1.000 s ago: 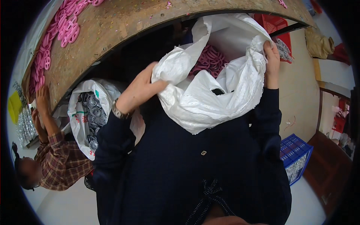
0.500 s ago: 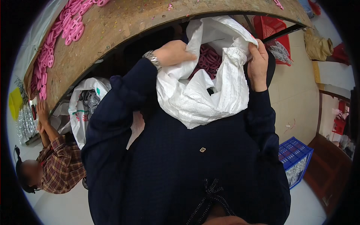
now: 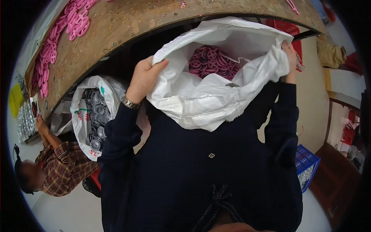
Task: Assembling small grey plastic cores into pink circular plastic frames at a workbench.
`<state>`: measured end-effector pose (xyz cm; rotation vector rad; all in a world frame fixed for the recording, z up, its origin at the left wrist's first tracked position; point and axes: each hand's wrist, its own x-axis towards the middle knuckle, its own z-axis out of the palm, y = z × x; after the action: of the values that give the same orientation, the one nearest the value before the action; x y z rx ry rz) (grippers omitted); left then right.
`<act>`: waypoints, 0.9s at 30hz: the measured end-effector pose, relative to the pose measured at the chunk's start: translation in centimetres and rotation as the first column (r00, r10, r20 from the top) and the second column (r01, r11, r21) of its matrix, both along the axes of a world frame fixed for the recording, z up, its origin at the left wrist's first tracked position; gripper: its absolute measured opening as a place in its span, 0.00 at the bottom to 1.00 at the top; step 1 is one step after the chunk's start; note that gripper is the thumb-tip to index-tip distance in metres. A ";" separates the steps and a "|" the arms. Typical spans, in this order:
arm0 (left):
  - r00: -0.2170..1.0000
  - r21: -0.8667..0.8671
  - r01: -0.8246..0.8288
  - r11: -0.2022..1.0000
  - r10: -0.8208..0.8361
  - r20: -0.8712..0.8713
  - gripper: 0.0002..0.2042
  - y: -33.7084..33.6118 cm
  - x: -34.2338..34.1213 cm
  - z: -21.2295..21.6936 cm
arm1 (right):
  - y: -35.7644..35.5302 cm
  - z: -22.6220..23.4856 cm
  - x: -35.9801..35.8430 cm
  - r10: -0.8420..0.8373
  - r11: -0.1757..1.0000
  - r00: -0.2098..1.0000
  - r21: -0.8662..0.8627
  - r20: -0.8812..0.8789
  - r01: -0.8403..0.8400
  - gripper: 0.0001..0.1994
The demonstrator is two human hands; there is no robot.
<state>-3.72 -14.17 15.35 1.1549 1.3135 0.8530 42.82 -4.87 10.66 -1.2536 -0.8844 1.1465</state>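
Observation:
A large white woven sack (image 3: 201,106) stands in front of me with its mouth spread wide. My left hand (image 3: 145,79) is closed on the left side of its rim, thumb over the edge. At the right side of the mouth my right hand (image 3: 289,60) grips the rim, its fingers partly hidden by the fabric. Down inside the sack lies a heap of pink plastic rings with spokes (image 3: 212,62), shaped like small wheels. The lower part of the sack is out of sight.
A worn wooden table (image 3: 131,23) arches across the far side, with pink wheel-like rings (image 3: 48,58) piled at its left. Another white sack (image 3: 80,116) holds grey round parts (image 3: 98,116). A co-worker (image 3: 65,166) sits at left. Blue crate (image 3: 308,164) and red basket (image 3: 284,26) stand right.
Both hands have moved apart, left hand leftward and right hand rightward. The sack's mouth has been pulled much wider, and more of the pink rings show inside.

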 end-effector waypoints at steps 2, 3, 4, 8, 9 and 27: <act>1.000 0.004 0.014 1.000 -0.014 0.012 0.13 0.4 1.1 0.1 | -1.0 0.0 -1.2 -0.044 0.998 0.988 0.036 -0.151 0.050 0.14; 0.999 -0.005 0.032 0.999 -0.031 0.011 0.13 0.7 1.4 0.5 | -1.0 0.1 -0.9 -0.051 0.998 0.988 0.037 -0.148 0.057 0.14; 0.999 -0.014 0.049 0.999 -0.049 0.009 0.14 1.0 1.5 0.7 | -0.8 0.2 -0.5 0.010 0.998 0.990 0.063 -0.142 -0.001 0.14; 0.983 0.025 0.084 0.996 -0.078 -0.166 0.15 1.5 0.8 -0.2 | -0.7 1.4 0.7 0.066 0.997 0.997 0.046 -0.040 -0.064 0.13; 0.987 0.028 0.058 0.998 -0.053 -0.151 0.16 1.5 1.0 0.0 | -1.2 2.3 -0.8 0.005 1.000 0.999 0.020 0.046 -0.006 0.14; 0.871 0.210 0.099 0.973 0.017 -0.491 0.17 3.6 0.4 0.4 | -8.2 6.9 -12.8 0.586 0.539 0.018 -0.372 0.810 -0.756 0.30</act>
<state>-3.29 -10.58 15.72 1.6554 1.6219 0.7142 30.06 -13.02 17.53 -1.2561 -2.6549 0.9634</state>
